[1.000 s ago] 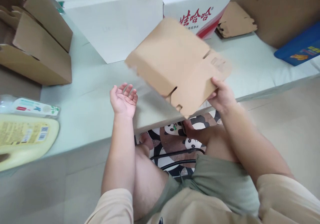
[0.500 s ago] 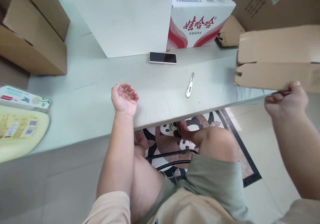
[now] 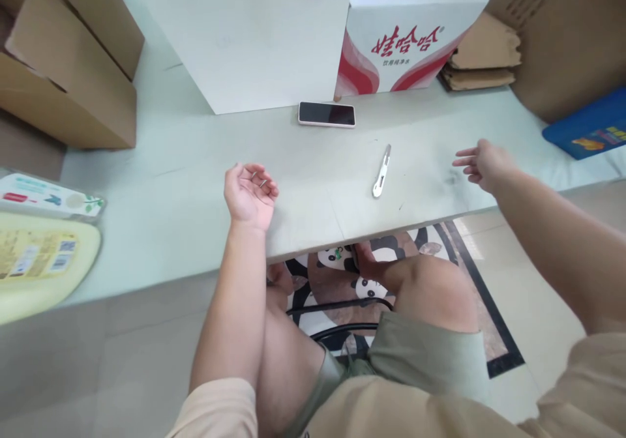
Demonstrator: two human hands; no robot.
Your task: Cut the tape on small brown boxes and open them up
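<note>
My left hand (image 3: 252, 193) rests palm up near the table's front edge, fingers loosely curled and apart, with nothing in it. Over the right part of the table, my right hand (image 3: 482, 164) reaches inward with its fingers stretched out and holds nothing. Between the two hands lies a white utility knife (image 3: 382, 172), nearer to my right hand. Behind it, a phone-like device (image 3: 326, 115) with a dark screen and pale rim lies flat in front of the white boxes.
A large white box (image 3: 268, 47) and a red-and-white carton (image 3: 405, 47) stand at the back. Flattened cardboard (image 3: 484, 47) is stacked to their right. A blue pack (image 3: 591, 125) lies far right. Brown boxes (image 3: 98, 79) and a pale yellow bottle (image 3: 44, 262) are on the left.
My right hand has let go of the brown cardboard box, which is out of view now, and has moved left over the table. The blue pack has come into view. My left hand stays put.
</note>
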